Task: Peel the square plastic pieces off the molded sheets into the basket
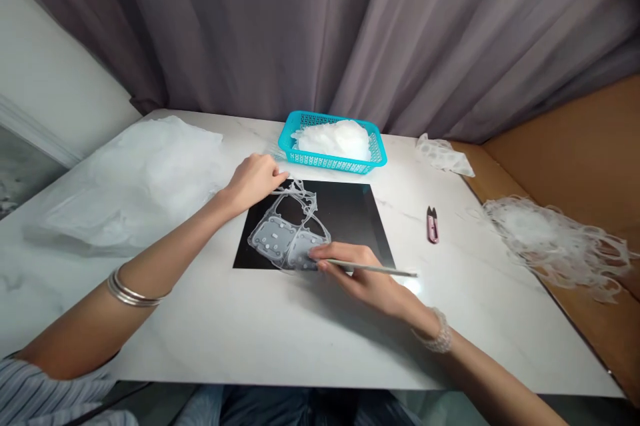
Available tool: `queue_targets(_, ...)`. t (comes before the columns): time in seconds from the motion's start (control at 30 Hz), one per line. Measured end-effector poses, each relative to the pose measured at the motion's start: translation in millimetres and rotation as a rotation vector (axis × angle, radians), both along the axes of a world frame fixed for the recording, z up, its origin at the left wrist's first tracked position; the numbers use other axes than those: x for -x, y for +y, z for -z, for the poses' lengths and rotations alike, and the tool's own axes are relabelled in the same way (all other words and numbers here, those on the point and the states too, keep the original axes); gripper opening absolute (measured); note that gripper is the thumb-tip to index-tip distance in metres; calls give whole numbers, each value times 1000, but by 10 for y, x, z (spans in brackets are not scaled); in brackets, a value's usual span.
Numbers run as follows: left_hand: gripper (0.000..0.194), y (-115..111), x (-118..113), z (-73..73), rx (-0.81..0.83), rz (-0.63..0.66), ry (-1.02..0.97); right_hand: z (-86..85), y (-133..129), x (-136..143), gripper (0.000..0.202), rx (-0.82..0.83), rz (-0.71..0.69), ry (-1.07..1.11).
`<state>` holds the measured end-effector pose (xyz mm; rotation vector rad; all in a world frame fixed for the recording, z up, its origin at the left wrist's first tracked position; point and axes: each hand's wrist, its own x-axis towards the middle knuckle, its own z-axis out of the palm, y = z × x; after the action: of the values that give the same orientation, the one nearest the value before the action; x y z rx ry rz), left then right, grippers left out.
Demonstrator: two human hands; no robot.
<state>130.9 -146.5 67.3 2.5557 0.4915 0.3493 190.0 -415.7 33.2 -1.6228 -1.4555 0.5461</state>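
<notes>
Film (274, 237) extends left from our right hand (367, 283), pinched tool (385, 271) pointing leftward; left hand (256, 179): grip we can't tell.

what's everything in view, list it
curtain: 1, purplish, behind
table: 1, white, centre
basket: 1, turquoise, back
pile: 1, white, in basket
bundle: 1, white, left
mat: 1, black, centre
panels: 2, translucent, on mat
snips: 1, pink, right
scraps: count unclear, white, back right
strands: many, white, rightmost
board: count unclear, brown, right edge
tool: 1, silvery, right hand
bangles: several, silver, left arm
bracelet: 1, white, right arm
garments: 2, bluish, bottom
left hand: 1, bare, mat's corner
right hand: 1, bare, holding tool
</notes>
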Motion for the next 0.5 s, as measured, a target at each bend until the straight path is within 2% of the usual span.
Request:
queue_targets(0.07, 34, -4, -4, 2, -71, 18, -3, 88, 38, -15, 25, 12, -7, -33)
queue_targets(0.13, 33, -45, -25, 37, -123, 78, -2, 162, 51, -101, 26, 43, 63, -104)
queue_targets(0.3, 33, -241, 37, 245, -257, 221, 46, 233, 1, -432, 29, 120, 224, -303)
queue_targets(0.4, 35, -314, 162, 365, -329, 236, 101, 245, -26, -672, 31, 119, 328, -382)
queue_targets(0.5, 37, -354, 299, 414, -387, 216, 153, 214, -26, -877, 32, 112, 414, -406)
